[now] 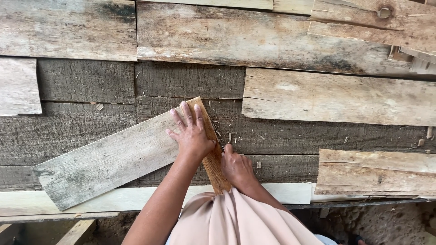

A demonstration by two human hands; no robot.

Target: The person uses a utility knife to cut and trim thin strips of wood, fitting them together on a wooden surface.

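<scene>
Looking down from head height at two bare hands working on rough wooden planks. Left hand (190, 131) lies flat, fingers spread, palm pressing on a weathered grey board (106, 156) near its upper right end. It grips nothing; it only pins the board down.

Grey board's long axis runs diagonally, from lower left up to upper right, w/ the low end well to the left of both hands. A narrower brown wood strip (213, 161) runs along the board's right end, crossing that axis: it goes from the top corner beside the left fingertips down toward the person's body. The strip passes under the heel of the left hand & betw. the two hands.

Right hand (236, 168) sits just right of the strip, touching or nearly touching its edge, curled into a loose fist. A thin dark tip shows at its top, approx. at the strip's edge; cannot tell what tool it is. So the strip lies immediately left of the right hand, the board's bulk further left.

Everything rests on a worktop (281, 134) of dark, coarse planks, w/ paler boards (340, 97) stacked to the right & above. Small wood chips (225, 134) are scattered just above the right hand. Pale pink cloth (236, 218) covers the person's lap at the bottom.
</scene>
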